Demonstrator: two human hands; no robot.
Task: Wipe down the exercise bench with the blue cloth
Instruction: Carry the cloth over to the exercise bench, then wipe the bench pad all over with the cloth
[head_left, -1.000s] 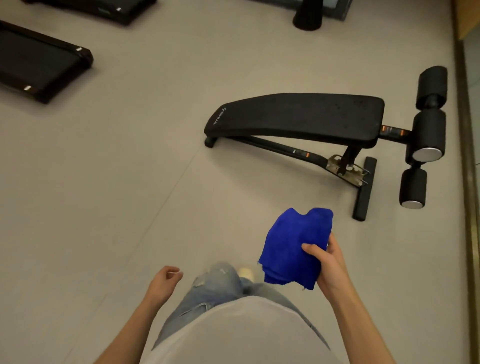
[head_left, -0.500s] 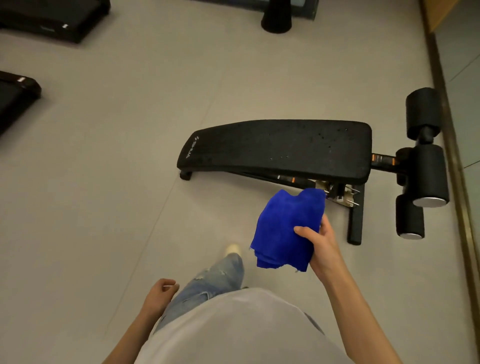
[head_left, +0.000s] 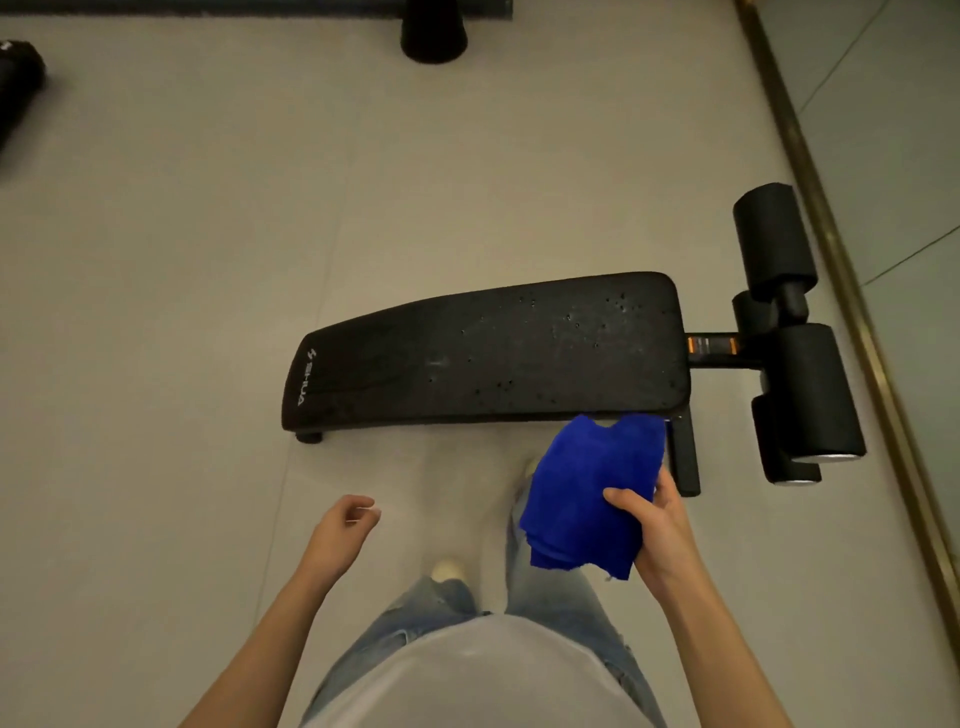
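A black padded exercise bench (head_left: 493, 358) lies across the floor just ahead of me, its pad speckled with small droplets. Black foam rollers (head_left: 800, 364) stick out at its right end. My right hand (head_left: 657, 525) holds a folded blue cloth (head_left: 587, 493) in the air, thumb on top, just in front of the bench's near right edge and apart from the pad. My left hand (head_left: 343, 530) hangs at my side with loosely curled fingers, holding nothing.
A brass floor strip (head_left: 852, 291) runs along the right, close to the rollers. A black round base (head_left: 434, 31) stands at the top, and dark equipment (head_left: 18, 88) sits at the far left. Grey floor (head_left: 156, 312) stretches left of the bench. My legs are below.
I have stepped closer, so the bench now sits nearer and lower in view. The cloth in my right hand has come up to the bench's near edge. My left hand swung slightly forward.
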